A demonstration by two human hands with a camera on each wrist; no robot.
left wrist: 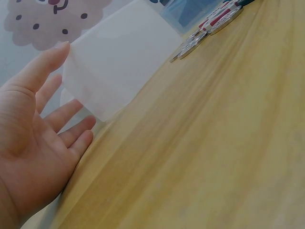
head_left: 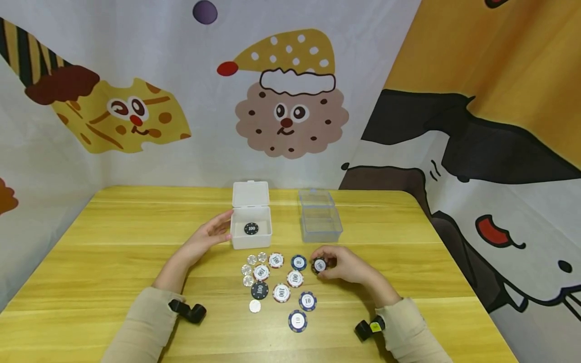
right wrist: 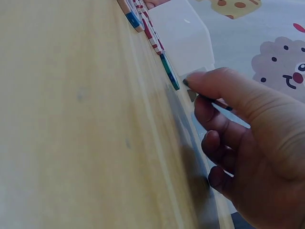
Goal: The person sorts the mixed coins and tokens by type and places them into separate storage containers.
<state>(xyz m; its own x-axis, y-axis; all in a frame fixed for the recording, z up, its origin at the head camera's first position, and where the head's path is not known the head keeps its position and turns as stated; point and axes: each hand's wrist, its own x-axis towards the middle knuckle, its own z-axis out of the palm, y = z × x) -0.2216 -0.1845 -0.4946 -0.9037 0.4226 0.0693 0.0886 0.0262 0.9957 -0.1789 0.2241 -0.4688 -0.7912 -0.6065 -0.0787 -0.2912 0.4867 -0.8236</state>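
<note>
My right hand (head_left: 343,264) pinches a black poker chip (head_left: 320,265) between thumb and fingers, just right of a blue 50 chip (head_left: 298,262). Fingers relaxed, my left hand (head_left: 210,237) touches the left side of an open white plastic box (head_left: 251,243). One black 100 chip (head_left: 251,229) lies inside that box. In the left wrist view the thumb (left wrist: 55,58) reaches the box wall, with the other fingers spread along it. On the table in front lie several white-and-red 100 chips (head_left: 281,293), another black chip (head_left: 259,290) and blue 10 chips (head_left: 307,301).
A clear plastic box (head_left: 322,236) with its lid raised stands right of the white one. Several silver coins (head_left: 247,281) and a plain silvery disc (head_left: 255,306) lie left of the chips. Behind the wooden table (head_left: 136,217) hangs a cartoon-printed curtain (head_left: 190,171).
</note>
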